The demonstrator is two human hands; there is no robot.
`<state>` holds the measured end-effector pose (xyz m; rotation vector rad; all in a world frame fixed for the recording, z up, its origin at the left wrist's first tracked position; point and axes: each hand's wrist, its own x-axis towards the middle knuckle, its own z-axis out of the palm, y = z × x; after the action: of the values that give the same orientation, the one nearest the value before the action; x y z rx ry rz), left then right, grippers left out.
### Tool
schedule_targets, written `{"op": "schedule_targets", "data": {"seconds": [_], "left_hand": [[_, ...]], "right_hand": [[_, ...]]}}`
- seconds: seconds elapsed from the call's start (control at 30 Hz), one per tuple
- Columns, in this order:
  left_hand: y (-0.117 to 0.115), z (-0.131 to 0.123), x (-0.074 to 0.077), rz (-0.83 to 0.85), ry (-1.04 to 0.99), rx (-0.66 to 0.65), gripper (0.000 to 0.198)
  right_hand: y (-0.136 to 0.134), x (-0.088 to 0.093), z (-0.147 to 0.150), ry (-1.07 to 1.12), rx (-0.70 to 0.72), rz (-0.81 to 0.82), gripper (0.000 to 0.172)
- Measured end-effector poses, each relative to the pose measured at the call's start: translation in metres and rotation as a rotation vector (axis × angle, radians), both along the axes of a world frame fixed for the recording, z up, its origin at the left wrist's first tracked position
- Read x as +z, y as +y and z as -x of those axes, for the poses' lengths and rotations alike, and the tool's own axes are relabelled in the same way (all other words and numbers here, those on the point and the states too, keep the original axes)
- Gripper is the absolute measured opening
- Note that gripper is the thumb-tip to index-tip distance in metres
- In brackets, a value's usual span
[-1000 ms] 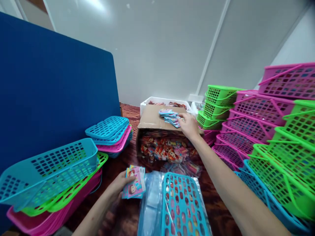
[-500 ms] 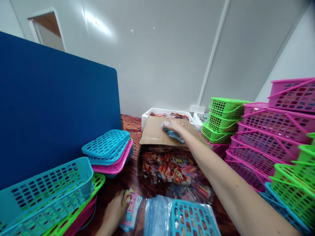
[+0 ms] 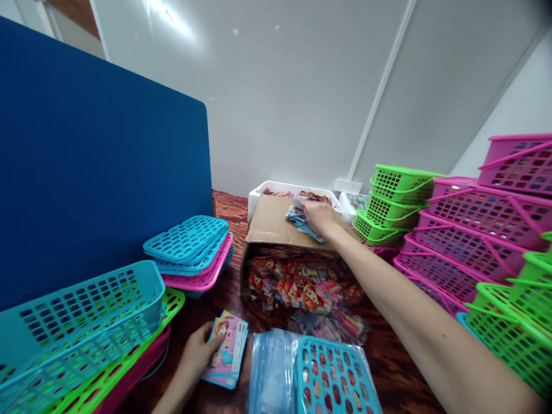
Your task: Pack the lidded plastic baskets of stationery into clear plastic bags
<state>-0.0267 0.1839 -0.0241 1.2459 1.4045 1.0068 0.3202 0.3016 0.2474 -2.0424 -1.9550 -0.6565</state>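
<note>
My left hand [image 3: 199, 351] is closed on a small fanned stack of pink and blue cards [image 3: 228, 351], printed with a cartoon girl and the word "Stick", just above the dark table. Farther off, my right hand [image 3: 319, 215] is over the cardboard box [image 3: 269, 221], its fingers pinching the edge of a card from a loose pile of blue cards [image 3: 302, 221] on top. Inside the box's open front are many packets with a red-haired cartoon figure [image 3: 313, 296]. A flat blue basket lid [image 3: 332, 374] lies in front, beside clear plastic bags [image 3: 272, 368].
At left are an empty blue basket [image 3: 129, 305] on other baskets and a pile of lids [image 3: 190, 241] by a blue board [image 3: 99, 155]. Filled pink baskets [image 3: 487, 221] and green baskets [image 3: 397, 187] stand stacked at right. A white foam box [image 3: 254, 201] stands behind the cardboard box.
My right hand has shifted slightly right on the box top, uncovering more of the card pile. My left hand has lifted its cards a little and turned them more into view.
</note>
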Motion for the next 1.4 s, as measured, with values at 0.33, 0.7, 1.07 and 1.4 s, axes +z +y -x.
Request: {"op": "schedule_targets", "data": {"seconds": [0.33, 0.7, 1.07, 1.4], "left_hand": [[-0.036, -0.077, 0.132, 0.269, -0.701, -0.247, 0.043], [-0.055, -0.223, 0.164, 0.215, -0.680, -0.478, 0.036], [-0.109, -0.244, 0.152, -0.031, -0.248, -0.639, 0.042], [-0.138, -0.116, 0.105, -0.398, 0.156, -0.404, 0.025]], "right_hand": [[-0.120, -0.019, -0.004, -0.045, 0.104, -0.513, 0.035], [-0.300, -0.143, 0.017, 0.642, 0.287, -0.161, 0.041], [-0.319, -0.217, -0.033, 1.805, -0.326, -0.617, 0.044], [-0.310, -0.255, -0.100, 1.075, -0.965, -0.197, 0.016]]}}
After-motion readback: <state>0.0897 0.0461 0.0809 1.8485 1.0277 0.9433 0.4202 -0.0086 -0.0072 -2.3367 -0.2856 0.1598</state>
